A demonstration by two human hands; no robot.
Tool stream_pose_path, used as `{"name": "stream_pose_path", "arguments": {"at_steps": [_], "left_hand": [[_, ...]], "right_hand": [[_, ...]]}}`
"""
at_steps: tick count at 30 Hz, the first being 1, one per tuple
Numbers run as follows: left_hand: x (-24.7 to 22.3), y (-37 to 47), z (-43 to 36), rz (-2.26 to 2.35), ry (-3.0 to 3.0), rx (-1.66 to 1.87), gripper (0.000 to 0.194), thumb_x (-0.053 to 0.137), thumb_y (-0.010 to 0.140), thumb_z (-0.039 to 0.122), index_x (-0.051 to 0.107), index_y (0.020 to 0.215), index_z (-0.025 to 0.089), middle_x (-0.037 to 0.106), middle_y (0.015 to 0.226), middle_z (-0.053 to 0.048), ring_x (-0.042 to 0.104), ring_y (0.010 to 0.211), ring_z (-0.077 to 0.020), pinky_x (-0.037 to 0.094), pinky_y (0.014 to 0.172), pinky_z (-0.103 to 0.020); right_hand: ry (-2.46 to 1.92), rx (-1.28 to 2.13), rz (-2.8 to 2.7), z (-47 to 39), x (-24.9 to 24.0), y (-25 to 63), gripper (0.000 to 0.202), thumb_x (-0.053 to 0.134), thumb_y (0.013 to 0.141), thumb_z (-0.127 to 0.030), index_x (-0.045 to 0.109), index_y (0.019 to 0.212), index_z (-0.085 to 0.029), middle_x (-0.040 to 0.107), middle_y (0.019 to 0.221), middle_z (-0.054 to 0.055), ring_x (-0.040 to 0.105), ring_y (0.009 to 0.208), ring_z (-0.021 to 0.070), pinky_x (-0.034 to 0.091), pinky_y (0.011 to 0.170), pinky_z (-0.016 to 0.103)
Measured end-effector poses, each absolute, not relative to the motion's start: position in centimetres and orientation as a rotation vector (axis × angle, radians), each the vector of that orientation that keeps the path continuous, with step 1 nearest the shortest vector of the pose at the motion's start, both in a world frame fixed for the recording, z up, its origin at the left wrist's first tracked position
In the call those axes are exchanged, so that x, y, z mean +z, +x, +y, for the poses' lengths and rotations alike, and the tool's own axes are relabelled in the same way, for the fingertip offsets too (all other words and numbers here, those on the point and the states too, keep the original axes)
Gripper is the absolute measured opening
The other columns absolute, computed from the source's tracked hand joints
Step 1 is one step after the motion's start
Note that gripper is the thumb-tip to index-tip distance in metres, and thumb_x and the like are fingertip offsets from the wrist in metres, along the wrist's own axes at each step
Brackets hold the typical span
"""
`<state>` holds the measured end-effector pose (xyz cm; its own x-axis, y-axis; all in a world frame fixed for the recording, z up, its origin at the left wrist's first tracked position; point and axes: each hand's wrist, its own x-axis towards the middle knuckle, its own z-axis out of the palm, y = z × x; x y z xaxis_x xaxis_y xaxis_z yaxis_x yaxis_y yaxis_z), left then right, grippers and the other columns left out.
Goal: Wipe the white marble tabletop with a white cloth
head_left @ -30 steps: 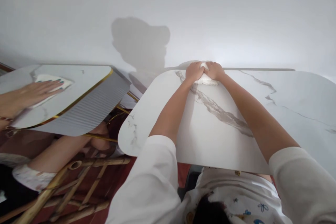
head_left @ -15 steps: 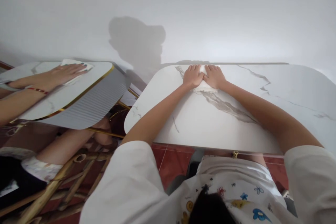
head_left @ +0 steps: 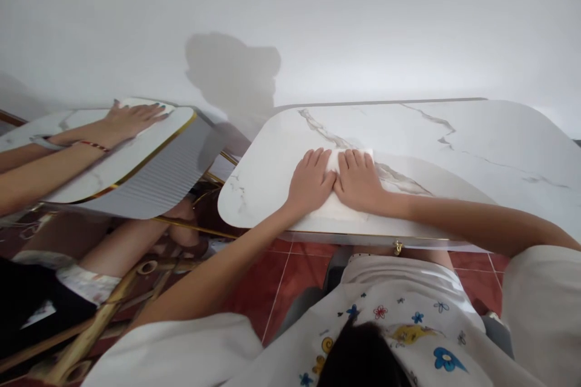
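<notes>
A white cloth [head_left: 341, 208] lies on the white marble-patterned tabletop [head_left: 476, 187], close to its near edge. My left hand [head_left: 312, 180] rests flat on the cloth's left part, fingers pointing away from me. My right hand [head_left: 360, 180] presses flat on the right part, its thumb meeting the left thumb. Both hands are open, with the cloth beneath the palms. Part of the cloth is hidden under them.
At the left, another person's hands [head_left: 129, 120] lie over a white cloth on a second marble-patterned table [head_left: 97, 178] with a gold edge. A white wall [head_left: 363, 24] rises behind. Below are a bamboo chair [head_left: 109, 308] and red floor tiles [head_left: 299, 272].
Both my hands and the cloth have slid from the table's far edge toward me, near the front edge. The other person's hands have shifted slightly right.
</notes>
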<state>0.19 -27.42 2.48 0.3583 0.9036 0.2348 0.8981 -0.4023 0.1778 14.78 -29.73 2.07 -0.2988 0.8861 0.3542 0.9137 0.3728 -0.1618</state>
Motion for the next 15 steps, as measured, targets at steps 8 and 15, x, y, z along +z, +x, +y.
{"name": "stream_pose_path", "arguments": {"at_steps": [8,15], "left_hand": [[2.8,0.5,-31.6,1.850,2.433,0.461,0.056,0.035,0.090,0.032,0.046,0.143,0.020,0.046,0.154,-0.012,0.033,0.148,-0.0328,0.032,0.120,-0.053],[3.0,4.6,-32.6,1.746,2.448,0.419,0.056,0.037,0.092,0.036,0.043,0.146,0.022,0.042,0.157,-0.012,0.030,0.149,-0.0354,0.030,0.119,-0.059]], "right_hand": [[-1.454,0.003,-2.315,-32.5,2.2,15.1,0.057,0.037,0.092,-0.029,0.047,0.143,-0.008,0.053,0.143,0.024,0.044,0.135,0.0401,0.030,0.111,0.063],[-1.521,0.002,-2.270,-34.1,2.0,19.3,0.055,0.036,0.093,-0.030,0.047,0.144,-0.013,0.052,0.145,0.021,0.042,0.137,0.0373,0.030,0.113,0.061]]}}
